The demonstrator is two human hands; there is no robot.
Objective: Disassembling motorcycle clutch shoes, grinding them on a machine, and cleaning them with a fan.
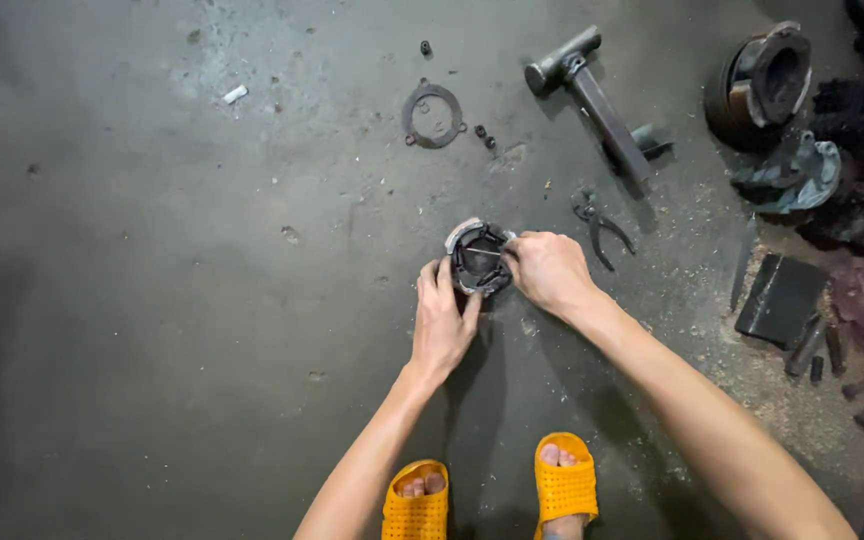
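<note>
While the person crouches over the grey concrete floor (pixel 152 300), both hands meet at a round metal part (pixel 478 258) just above the middle of the frame. The left hand (pixel 443 322) cups its lower left rim, fingers wrapped around the outside to steady it. The right hand (pixel 549 271) pinches at its right edge, fingertips closed on something thin that crosses the top; what exactly it is I cannot tell.

The part looks like solid, greasy metal: stiff, probably weighty for what it is, and likely slippery with oil. Its outer rim seems the safest place to hold, since the middle is crowded with smaller pieces that could shift or snap loose.

To the right of the hands lie pliers (pixel 599 222), and above those a heavy T-shaped tool (pixel 597 100). A flat ring gasket (pixel 433 114) rests toward the upper middle, with small bolts (pixel 485 136) just beside it. A round drum (pixel 767 85) and dark scrap sit in the upper right corner. Two orange sandals (pixel 492 493) show at the bottom edge.
</note>
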